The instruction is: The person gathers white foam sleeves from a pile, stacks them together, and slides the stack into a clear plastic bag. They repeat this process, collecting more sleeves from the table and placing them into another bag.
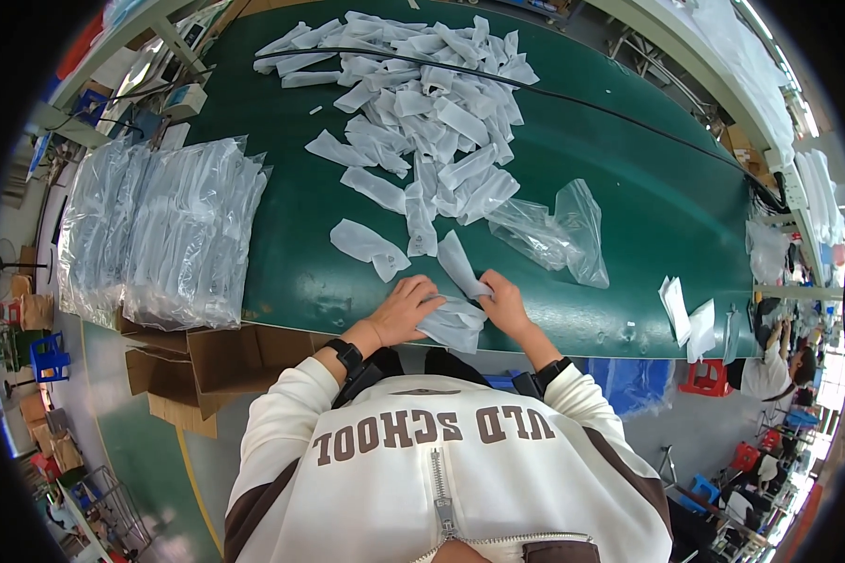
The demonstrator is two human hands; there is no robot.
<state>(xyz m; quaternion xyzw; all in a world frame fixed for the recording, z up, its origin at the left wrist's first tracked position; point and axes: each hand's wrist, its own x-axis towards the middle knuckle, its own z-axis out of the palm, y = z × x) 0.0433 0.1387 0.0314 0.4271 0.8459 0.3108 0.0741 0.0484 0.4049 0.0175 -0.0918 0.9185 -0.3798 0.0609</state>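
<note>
At the near edge of the green table, my left hand (pixel 407 310) is closed on one end of a frosted white plastic packet (pixel 453 325), which lies slanting over the edge. My right hand (pixel 505 302) pinches the lower end of a second frosted sleeve (pixel 458 265), whose other end points away toward the pile. What the packets contain is hard to make out. Just beyond my left hand lies another loose packet (pixel 368 244). Farther back is a large heap of similar packets (pixel 432 103).
Clear bags full of flat packets (pixel 183 235) are stacked at the left. A crumpled clear bag (pixel 573 235) lies right of the heap. Across the far side runs a black cable (pixel 573 94). White paper slips (pixel 674 308) sit at the right; an open cardboard box (pixel 225 361) stands below the left edge.
</note>
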